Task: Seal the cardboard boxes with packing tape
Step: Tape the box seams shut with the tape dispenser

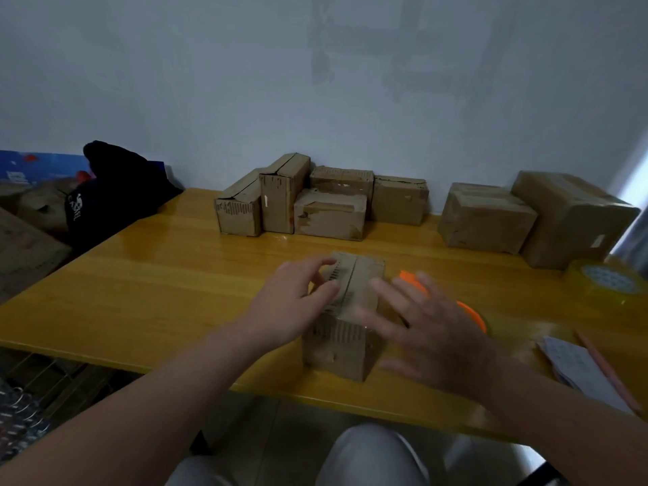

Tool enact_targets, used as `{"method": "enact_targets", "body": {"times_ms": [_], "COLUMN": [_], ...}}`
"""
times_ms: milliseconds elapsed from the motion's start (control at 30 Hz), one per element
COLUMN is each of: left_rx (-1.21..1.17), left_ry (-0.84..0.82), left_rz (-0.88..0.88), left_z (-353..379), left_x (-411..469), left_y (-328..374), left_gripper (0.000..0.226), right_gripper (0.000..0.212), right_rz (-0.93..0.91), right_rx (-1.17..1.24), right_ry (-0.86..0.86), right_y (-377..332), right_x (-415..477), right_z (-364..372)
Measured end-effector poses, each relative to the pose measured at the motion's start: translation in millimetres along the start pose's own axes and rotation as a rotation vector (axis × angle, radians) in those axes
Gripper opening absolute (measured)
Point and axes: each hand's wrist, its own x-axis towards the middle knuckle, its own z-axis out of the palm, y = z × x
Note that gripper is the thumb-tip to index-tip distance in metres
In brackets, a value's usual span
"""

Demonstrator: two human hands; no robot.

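Seen from the head camera. A small brown cardboard box [345,331] stands upright on the glossy yellow wooden bench [175,282], close to its near edge and straight ahead of me. Its two top flaps are folded down and meet in a seam along the middle.

My left grip [298,299] is released: the fingers are spread and nearly straight, resting on the left flap of the box top. My right grip [434,331] is also released, fingers splayed and flat, at the right side of the box. It is motion-blurred, so I cannot tell whether it touches the cardboard.

Just behind the right grip, and partly hidden by it, lies an orange plastic ring-shaped item [473,317]. Near the bench's right edge sits a roll of clear yellowish packing tape [606,284].

Along the pale wall at the back stands a cluster of five small brown cartons [298,205]. To their right, well apart from the box, are two larger brown cartons [487,219].

A black fabric bag [115,201] sits past the bench's left end. A stack of pale printed sheets [575,363] and a thin pencil-like stick [606,371] lie at the near right. My knees in light grey trousers [371,454] show below the bench edge.
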Motion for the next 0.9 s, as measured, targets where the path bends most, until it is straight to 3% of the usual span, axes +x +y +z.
{"method": "enact_targets", "body": {"times_ms": [100, 233, 467, 667, 833, 900], "left_rx": [0.262, 0.509, 0.500, 0.622, 0.810, 0.838], "left_ry": [-0.016, -0.181, -0.372, -0.557, -0.700, -0.680], "left_rz": [-0.063, -0.210, -0.321, -0.213, -0.024, 0.055], "left_z": [13.0, 31.8, 19.0, -7.4, -17.1, -16.2], "left_x": [9.9, 19.5, 40.4, 52.2, 59.9, 60.5], "left_y": [21.1, 38.6, 45.0, 31.0, 22.4, 21.2], "left_gripper": [0.074, 0.095, 0.089, 0.099, 0.114, 0.109], "right_gripper": [0.055, 0.047, 0.057, 0.048, 0.042, 0.058], "right_rz": [0.342, 0.659, 1.021, 1.149, 1.390, 1.456], "right_rx": [0.096, 0.196, 0.399, 0.537, 1.020, 1.241], "right_ry": [-0.064, -0.377, -0.499, -0.348, -0.187, -0.161], "right_y": [7.6, 6.7, 8.1, 28.9, 47.0, 44.3], "right_x": [-5.3, -8.3, -2.4, 4.3, 5.9, 3.4], "right_z": [-2.4, 2.3, 10.7, 9.7, 4.7, 1.4]}}
